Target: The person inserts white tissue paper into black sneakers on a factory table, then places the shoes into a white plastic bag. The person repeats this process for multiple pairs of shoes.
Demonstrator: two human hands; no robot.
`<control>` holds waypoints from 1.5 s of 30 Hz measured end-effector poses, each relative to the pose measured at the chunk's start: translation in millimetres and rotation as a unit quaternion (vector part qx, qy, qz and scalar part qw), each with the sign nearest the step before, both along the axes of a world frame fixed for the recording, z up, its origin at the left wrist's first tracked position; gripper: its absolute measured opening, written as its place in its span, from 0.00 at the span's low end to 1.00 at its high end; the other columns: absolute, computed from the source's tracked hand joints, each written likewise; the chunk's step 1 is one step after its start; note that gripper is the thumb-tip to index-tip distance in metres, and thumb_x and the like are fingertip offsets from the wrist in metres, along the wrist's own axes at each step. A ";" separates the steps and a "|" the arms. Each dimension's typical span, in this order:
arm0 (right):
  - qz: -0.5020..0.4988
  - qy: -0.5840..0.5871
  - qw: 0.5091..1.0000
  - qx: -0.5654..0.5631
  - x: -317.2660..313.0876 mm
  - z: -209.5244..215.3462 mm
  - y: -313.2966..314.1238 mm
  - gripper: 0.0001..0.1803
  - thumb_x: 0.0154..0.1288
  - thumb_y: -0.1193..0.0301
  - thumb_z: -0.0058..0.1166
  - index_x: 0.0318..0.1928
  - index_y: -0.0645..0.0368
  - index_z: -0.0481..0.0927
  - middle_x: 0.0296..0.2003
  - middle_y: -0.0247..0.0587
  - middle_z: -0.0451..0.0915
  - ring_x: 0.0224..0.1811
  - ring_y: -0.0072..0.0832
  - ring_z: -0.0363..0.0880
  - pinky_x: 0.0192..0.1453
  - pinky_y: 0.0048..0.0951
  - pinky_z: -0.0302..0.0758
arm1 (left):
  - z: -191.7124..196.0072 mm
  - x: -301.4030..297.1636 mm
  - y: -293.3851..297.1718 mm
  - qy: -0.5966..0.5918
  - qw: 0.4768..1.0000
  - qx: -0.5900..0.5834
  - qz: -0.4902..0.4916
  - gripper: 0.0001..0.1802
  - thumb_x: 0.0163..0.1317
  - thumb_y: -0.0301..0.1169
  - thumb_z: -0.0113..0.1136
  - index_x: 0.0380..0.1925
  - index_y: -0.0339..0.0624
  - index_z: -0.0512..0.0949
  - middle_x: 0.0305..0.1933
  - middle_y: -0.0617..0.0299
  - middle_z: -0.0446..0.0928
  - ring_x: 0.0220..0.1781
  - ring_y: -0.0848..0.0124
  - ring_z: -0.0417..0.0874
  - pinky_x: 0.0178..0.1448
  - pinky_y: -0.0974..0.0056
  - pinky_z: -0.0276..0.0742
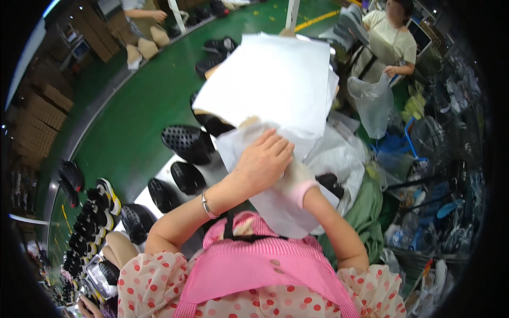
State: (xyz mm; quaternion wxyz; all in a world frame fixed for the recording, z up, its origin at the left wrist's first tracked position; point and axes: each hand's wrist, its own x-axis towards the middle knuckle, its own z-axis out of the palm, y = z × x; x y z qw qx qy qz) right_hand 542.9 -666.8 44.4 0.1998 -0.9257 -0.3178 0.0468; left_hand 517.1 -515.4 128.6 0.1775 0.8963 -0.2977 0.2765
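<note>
A thin white paper sheet [283,214] lies creased beneath my two hands, its loose lower part hanging toward my apron. My bare left hand [265,159], with a silver bangle at the wrist, is closed over the gathered paper, fingers side by side. Partly under it is my right hand [295,183] in a whitish glove with a pink cuff; its fingers are hidden by the left hand and the paper. Just beyond, a stack of large white sheets [270,79] covers the work surface. A beige bit of something [249,122] peeks out at the sheets' near edge.
Black perforated shoes [185,144] line the white bench [164,172] on the left. Crumpled white plastic [339,159] and green cloth [366,212] lie to the right. At far right, a co-worker [389,45] holds a clear plastic bag [374,103]. Sneakers [108,196] stand in rows at left.
</note>
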 end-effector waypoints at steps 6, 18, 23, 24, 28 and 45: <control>-0.056 0.125 0.989 -0.058 -31.2 97.4 11.2 0.45 0.53 0.63 0.61 0.71 0.52 0.55 0.48 0.57 0.78 0.48 0.53 0.80 0.52 0.46 0.77 | 15.1 20.5 45.9 0.034 0.987 0.132 0.086 0.21 0.65 0.43 0.54 0.16 0.46 0.80 0.24 0.63 0.80 0.34 0.63 0.81 0.47 0.60 0.73; -0.144 0.132 0.979 0.066 -26.3 76.7 -4.9 0.53 0.49 0.60 0.65 0.73 0.55 0.50 0.52 0.64 0.76 0.52 0.57 0.77 0.56 0.47 0.75 | 24.4 -13.5 59.1 -0.047 0.948 -0.170 0.266 0.16 0.58 0.22 0.62 0.49 0.38 0.80 0.47 0.50 0.77 0.42 0.57 0.80 0.46 0.60 0.77; -0.197 0.069 0.967 0.148 -22.8 71.2 13.6 0.53 0.51 0.56 0.65 0.72 0.58 0.51 0.49 0.63 0.77 0.50 0.56 0.78 0.54 0.47 0.76 | 8.4 -48.2 -6.0 0.070 0.948 -0.271 0.153 0.31 0.60 0.18 0.56 0.65 0.38 0.67 0.60 0.46 0.67 0.58 0.55 0.73 0.60 0.59 0.71; -0.212 0.060 0.962 0.159 -21.2 74.3 17.9 0.53 0.51 0.55 0.65 0.72 0.58 0.50 0.49 0.64 0.77 0.50 0.56 0.78 0.54 0.47 0.76 | 2.8 -44.6 -8.0 0.063 0.945 -0.274 0.169 0.32 0.61 0.19 0.56 0.67 0.37 0.63 0.62 0.45 0.64 0.60 0.54 0.70 0.63 0.58 0.69; -0.223 0.033 0.953 0.203 -24.7 73.2 24.5 0.54 0.51 0.54 0.66 0.72 0.59 0.50 0.52 0.63 0.75 0.53 0.56 0.77 0.54 0.45 0.76 | -12.4 -31.2 -7.0 0.072 0.922 -0.333 0.183 0.37 0.63 0.23 0.55 0.71 0.32 0.53 0.66 0.43 0.59 0.65 0.53 0.64 0.68 0.58 0.63; -0.119 -0.012 0.909 0.399 -41.6 91.4 0.8 0.28 0.65 0.69 0.53 0.64 0.68 0.68 0.60 0.57 0.71 0.64 0.47 0.69 0.69 0.38 0.63 | -19.2 -42.1 16.0 0.230 0.675 -0.699 0.047 0.14 0.71 0.33 0.55 0.49 0.35 0.70 0.46 0.62 0.78 0.44 0.80 0.77 0.49 0.73 0.73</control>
